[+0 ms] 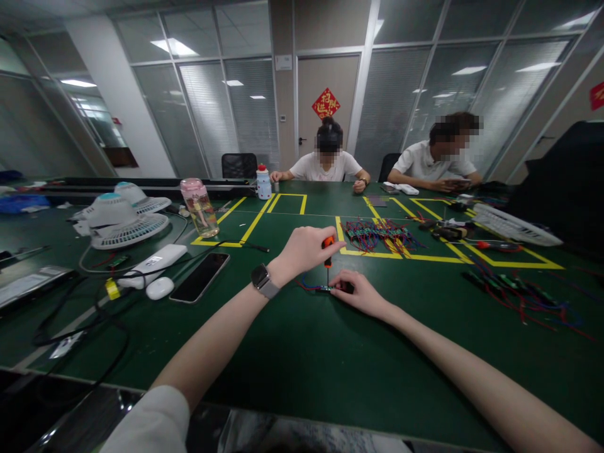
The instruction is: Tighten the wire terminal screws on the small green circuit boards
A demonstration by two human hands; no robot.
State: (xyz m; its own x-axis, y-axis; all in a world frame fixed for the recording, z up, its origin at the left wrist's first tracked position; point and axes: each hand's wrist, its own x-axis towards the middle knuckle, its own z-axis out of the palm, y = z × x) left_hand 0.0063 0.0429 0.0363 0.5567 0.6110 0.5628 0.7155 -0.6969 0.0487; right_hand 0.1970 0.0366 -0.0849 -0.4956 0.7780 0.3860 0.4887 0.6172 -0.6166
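My left hand (309,253), with a watch (263,280) on its wrist, is wrapped round the orange and black handle of a screwdriver (328,257). The screwdriver stands upright, its thin shaft pointing down at a small green circuit board (323,289) with red and blue wires. Whether the tip touches the board I cannot tell. My right hand (355,290) rests on the table and pinches the board's right end between thumb and fingers. The wires trail off to the left of the board, partly behind my left wrist.
A pile of wired circuit boards (380,236) lies beyond my hands, and more wired boards (519,290) lie at right. On the left are a phone (200,277), a white case (160,288), a bottle (200,207), fans (127,220) and black cables. Two people sit across the table.
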